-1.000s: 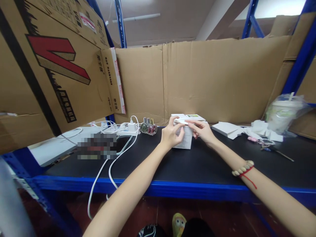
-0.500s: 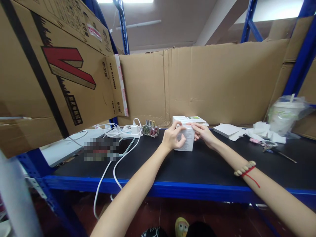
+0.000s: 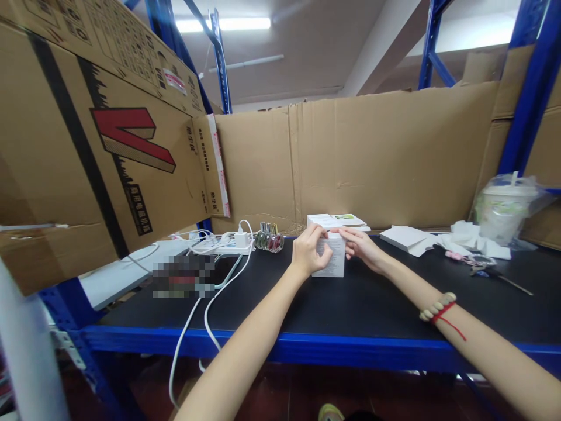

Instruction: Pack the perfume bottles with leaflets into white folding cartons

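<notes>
Two hands at the top edge of a white printed box [image 3: 328, 266], upright on the black bench [image 3: 263, 310].
Left hand [image 3: 305, 252] loosely curled, right hand [image 3: 364, 248] nearly pinched; how firmly either grips, I can't tell. Probably light, stiffish, dentable card: best held by its sides. White boxes [image 3: 322, 221] lie behind.

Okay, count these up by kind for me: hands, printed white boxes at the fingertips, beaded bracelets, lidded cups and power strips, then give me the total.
Hands: 2, left hand and right hand
Printed white box at the fingertips: 1
Beaded bracelet: 1
Lidded cup: 1
Power strip: 1
Total: 6
</notes>
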The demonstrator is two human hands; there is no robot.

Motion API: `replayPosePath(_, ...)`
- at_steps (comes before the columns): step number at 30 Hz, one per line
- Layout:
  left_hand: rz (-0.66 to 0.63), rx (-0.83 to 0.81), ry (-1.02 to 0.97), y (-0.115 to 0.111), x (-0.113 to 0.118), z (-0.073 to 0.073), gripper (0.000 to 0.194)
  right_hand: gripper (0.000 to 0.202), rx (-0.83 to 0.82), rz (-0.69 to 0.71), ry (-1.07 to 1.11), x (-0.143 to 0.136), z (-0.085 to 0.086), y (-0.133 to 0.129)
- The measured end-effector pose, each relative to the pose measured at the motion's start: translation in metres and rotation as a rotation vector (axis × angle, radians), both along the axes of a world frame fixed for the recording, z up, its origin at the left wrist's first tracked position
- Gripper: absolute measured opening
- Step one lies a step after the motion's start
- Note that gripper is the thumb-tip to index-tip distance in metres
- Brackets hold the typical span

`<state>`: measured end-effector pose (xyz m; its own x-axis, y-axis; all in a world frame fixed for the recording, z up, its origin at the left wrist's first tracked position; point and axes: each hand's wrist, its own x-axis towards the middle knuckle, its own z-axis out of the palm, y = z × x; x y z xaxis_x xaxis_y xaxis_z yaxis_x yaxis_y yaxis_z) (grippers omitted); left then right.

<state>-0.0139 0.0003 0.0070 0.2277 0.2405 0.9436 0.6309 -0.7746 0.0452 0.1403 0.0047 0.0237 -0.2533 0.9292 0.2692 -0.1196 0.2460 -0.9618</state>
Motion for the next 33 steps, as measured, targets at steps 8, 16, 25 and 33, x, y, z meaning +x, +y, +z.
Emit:
replayPosePath(8, -0.057, 0.044, -0.025, 0.003, -0.002, -0.001, 0.005, 0.032, -0.021, -0.025, 0.010, -0.002, 0.001, -0.003)
replayPosePath(16, 0.189, 0.084, -0.002, 0.010, 0.006, -0.003, 0.020, 0.039, 0.020, 0.019, -0.005, -0.002, -0.001, -0.001)
replayPosePath(25, 0.162, 0.095, 0.092, 0.018, 0.000, -0.004, 0.032, 0.037, 0.012, 0.018, -0.019, -0.001, 0.000, 0.001)
replayPosePath(33, 0.219, 0.085, 0.143, 0.021, -0.004, -0.007, 0.031, 0.031, 0.000, -0.033, -0.052, -0.004, 0.000, -0.004)
